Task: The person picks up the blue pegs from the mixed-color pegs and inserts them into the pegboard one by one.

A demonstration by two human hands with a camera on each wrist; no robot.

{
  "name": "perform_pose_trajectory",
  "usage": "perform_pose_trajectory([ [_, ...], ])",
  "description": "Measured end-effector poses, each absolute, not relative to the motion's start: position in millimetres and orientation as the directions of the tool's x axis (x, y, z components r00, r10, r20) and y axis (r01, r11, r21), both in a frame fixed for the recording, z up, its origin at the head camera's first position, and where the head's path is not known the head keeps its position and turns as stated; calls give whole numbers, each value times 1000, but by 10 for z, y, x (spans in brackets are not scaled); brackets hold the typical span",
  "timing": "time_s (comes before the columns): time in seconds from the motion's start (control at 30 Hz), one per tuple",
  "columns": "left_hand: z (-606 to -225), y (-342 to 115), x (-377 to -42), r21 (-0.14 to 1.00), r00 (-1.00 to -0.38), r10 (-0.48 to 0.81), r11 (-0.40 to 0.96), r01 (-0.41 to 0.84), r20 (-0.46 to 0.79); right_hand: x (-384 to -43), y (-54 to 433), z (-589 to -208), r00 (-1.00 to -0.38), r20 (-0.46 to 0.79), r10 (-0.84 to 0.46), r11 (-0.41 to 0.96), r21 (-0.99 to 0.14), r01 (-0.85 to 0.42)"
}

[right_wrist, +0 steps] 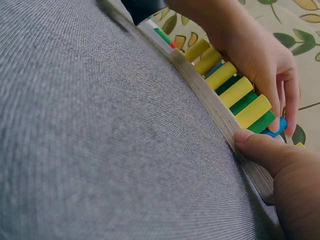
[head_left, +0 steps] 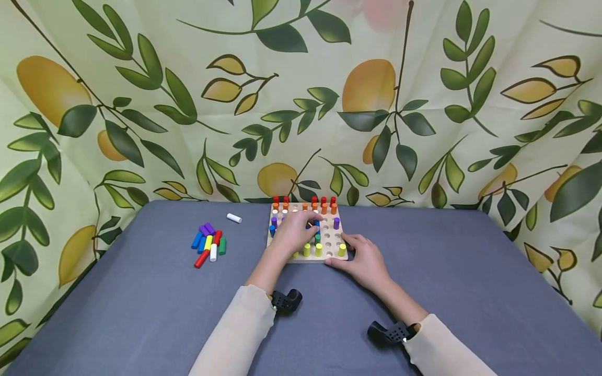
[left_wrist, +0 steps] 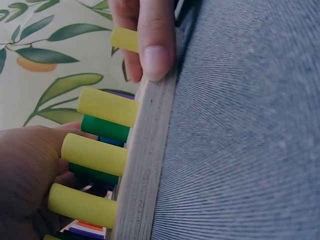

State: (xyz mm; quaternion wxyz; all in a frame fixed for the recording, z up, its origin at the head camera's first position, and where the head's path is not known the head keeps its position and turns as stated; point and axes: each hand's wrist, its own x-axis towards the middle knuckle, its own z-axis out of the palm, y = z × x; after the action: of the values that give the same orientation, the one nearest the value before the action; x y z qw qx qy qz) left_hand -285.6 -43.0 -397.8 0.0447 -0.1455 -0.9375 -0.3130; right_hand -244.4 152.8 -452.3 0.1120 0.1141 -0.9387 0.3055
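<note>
A wooden pegboard (head_left: 305, 260) stands on the table, with coloured pegs upright in rows. Red pegs (head_left: 323, 199) and orange pegs (head_left: 324, 209) fill much of the back, and yellow pegs (left_wrist: 102, 155) line the front. My left hand (head_left: 295, 232) reaches over the middle of the board, pinching a blue peg (right_wrist: 276, 128) between thumb and fingers; green pegs (right_wrist: 262, 121) stand just in front. My right hand (head_left: 367, 262) grips the board's near right corner, thumb along the front edge and fingers at the right side. Part of the board is hidden beneath my left hand.
Left of the board lies a loose group of pegs, among them red (head_left: 201, 259), purple (head_left: 207, 228) and green (head_left: 222, 246). A single white peg (head_left: 233, 218) lies apart behind them. A leaf-patterned cloth (head_left: 301, 130) hangs behind the grey tabletop (head_left: 155, 313).
</note>
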Motion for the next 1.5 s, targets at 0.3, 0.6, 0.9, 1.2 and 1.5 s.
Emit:
perform_pose_trajectory([
  [0.3, -4000, -445, -2880, 584, -955, 247, 756, 295, 163, -2444, 1521, -4508, -949, 279, -147, 786, -549, -283],
  [0.6, -3985, -445, -2879, 566, -953, 261, 767, 302, 154, -2453, 1523, -4515, -946, 287, -151, 791, -539, -290],
  [0.9, -3986, -462, -2878, 562, -952, 268, 769, 304, 148, -2457, 1532, -4524, -942, 298, -153, 790, -537, -297],
  [1.2, -3983, -464, -2875, 570, -954, 264, 766, 298, 143, -2445, 1533, -4522, -946, 288, -147, 788, -545, -288],
  [1.5, -3976, -452, -2867, 561, -954, 271, 774, 296, 128, -2448, 1536, -4530, -947, 285, -146, 788, -545, -285],
])
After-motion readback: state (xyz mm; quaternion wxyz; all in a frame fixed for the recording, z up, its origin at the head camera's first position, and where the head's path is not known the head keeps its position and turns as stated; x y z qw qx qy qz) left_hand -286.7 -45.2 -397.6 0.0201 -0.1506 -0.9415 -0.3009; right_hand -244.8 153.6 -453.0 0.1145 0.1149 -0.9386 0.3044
